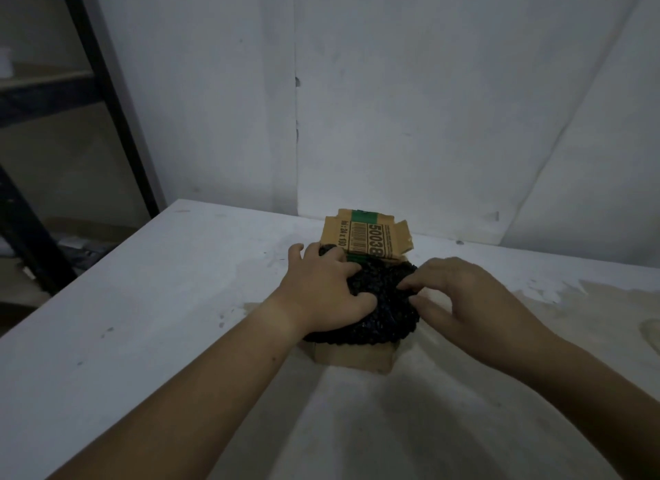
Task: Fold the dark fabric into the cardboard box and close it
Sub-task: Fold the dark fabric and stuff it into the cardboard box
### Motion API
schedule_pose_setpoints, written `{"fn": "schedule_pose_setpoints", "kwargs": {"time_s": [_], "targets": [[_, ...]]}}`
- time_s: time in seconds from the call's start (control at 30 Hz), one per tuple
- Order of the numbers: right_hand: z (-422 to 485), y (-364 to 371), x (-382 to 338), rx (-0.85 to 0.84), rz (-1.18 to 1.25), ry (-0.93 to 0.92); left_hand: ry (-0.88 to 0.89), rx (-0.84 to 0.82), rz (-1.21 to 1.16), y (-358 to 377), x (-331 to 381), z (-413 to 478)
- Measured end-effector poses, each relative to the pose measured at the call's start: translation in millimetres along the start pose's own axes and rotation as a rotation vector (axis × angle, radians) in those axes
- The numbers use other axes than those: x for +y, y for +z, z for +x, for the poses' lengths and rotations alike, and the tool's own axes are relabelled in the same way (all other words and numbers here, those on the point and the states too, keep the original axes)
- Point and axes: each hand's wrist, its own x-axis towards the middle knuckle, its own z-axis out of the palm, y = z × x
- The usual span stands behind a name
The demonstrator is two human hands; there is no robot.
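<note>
Hands on the bundle, both of them: the left hand (326, 286) is spread wide, palm down on the dark fabric (375, 308), fingers curling into its top, while the right hand (464, 294) comes in from the other side with fingertips pinched into the cloth's right edge. The knobbly black fabric sits heaped on the cardboard box (353, 360), bulging over the rim on the near side and the right, so only a strip of the box's front wall and one corner show below it. The box's lid flap (364, 238) stands open behind the pile, printed with a barcode, large digits and a green band, its last digit cut off by the fabric and a small side tab sticking out at the right. How deep the cloth sits inside the box is hidden; the left palm and the heap cover the opening entirely. The white table (143, 319) gives plenty of bare room to the left of the box and in front of it, between the two forearms; its left edge runs diagonally away and drops off toward a dark metal shelving frame (107, 97), whose shelves are dim and hard to read. Behind the box there is only a narrow strip of table before the white wall (393, 86). On the right the tabletop turns patchy and worn.
</note>
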Motion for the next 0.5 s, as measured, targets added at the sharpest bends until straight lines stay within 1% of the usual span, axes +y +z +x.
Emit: {"fn": "schedule_pose_setpoints", "kwargs": {"time_s": [0.07, 0.17, 0.23, 0.3, 0.37, 0.5], "targets": [[4, -2, -7, -0.052, -0.17, -0.057, 0.002, -0.004, 0.002, 0, 0, 0], [9, -8, -18, -0.192, -0.335, -0.058, 0.008, -0.005, 0.011, 1, 0, 0], [10, -12, -23, -0.297, -0.369, -0.055, 0.008, -0.006, 0.007, 0, 0, 1], [14, -14, -26, -0.367, -0.388, -0.04, 0.007, -0.007, 0.003, 0, 0, 2], [16, -11, -28, -0.406, -0.412, -0.019, 0.001, -0.009, -0.002, 0, 1, 2], [16, -2, -26, -0.422, -0.442, -0.025, -0.006, -0.031, 0.01, -2, 3, 1]]}}
